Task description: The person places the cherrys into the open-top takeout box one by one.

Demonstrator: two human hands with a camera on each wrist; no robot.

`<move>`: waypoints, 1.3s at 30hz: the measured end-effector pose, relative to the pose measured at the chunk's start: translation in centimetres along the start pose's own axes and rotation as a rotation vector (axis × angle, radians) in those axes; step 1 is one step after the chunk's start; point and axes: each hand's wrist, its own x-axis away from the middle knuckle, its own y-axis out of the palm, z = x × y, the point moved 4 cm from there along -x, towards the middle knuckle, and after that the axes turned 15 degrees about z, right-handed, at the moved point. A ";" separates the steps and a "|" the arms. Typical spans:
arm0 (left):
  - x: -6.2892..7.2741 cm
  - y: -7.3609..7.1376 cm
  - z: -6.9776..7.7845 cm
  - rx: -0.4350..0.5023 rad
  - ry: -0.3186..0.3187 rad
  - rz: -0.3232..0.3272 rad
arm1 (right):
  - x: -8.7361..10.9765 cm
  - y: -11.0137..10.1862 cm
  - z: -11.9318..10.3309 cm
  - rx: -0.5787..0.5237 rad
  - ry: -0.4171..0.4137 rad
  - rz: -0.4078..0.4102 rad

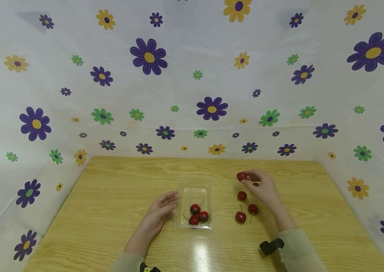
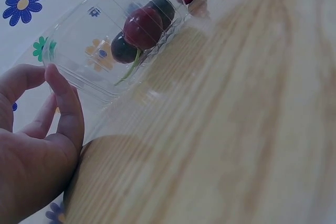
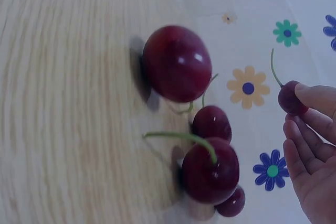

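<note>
A clear plastic container (image 1: pixel 211 204) stands on the table, holding three dark red cherries (image 1: pixel 195 209) with green stems. At its left wall is my left hand (image 1: pixel 158 213), fingers loosely bent, fingertips against or very near the plastic. My right hand (image 1: pixel 261 187) pinches a cherry (image 1: pixel 241 176) between thumb and fingers, raised above the table, its stem pointing upward in the right wrist view. Below that hand lie several loose cherries, among them one (image 1: pixel 242 195) with its stem to the left and a pair (image 1: pixel 241 217) nearer me. Another cherry (image 1: pixel 255 184) is partly hidden by the right hand.
The wooden table (image 1: pixel 117 196) ends at a white flower-printed cloth (image 1: pixel 178 87) at the back and both sides. Black wrist straps (image 1: pixel 271 246) sit over light sleeves. Light glares off the tabletop in front of the container.
</note>
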 end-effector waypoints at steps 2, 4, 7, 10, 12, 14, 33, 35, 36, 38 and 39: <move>0.0 0.0 0.1 0.001 0.005 0.003 | 0.0 0.2 -0.5 0.013 -0.015 -0.002; 0.1 0.1 0.1 0.001 0.004 0.011 | 0.1 0.4 -1.1 0.013 -0.040 -0.005; 0.0 0.1 0.1 0.001 -0.007 0.019 | 0.3 0.8 -1.9 -0.004 -0.073 -0.014; 0.0 0.2 0.1 0.002 -0.019 0.021 | 0.5 1.2 -2.6 -0.034 -0.088 -0.024; 0.0 0.1 0.1 -0.001 -0.021 0.015 | 0.6 1.4 -3.0 -0.044 -0.096 -0.031; 0.0 0.1 0.1 0.001 -0.018 0.012 | 0.8 1.7 -3.4 -0.048 -0.106 -0.037; 0.1 0.1 0.2 -0.014 -0.014 0.002 | 2.8 4.7 -6.6 -0.091 -0.231 -0.126; 0.0 0.1 0.1 -0.014 -0.013 0.006 | 3.1 5.1 -7.0 -0.087 -0.244 -0.142; 0.0 0.1 0.1 -0.015 -0.010 0.006 | 3.2 5.2 -7.2 -0.083 -0.252 -0.150; 0.0 0.2 0.2 -0.010 -0.005 0.006 | 3.6 5.6 -7.6 -0.077 -0.259 -0.169; 0.0 0.1 0.1 -0.010 -0.004 0.007 | 3.7 5.7 -7.7 -0.076 -0.263 -0.179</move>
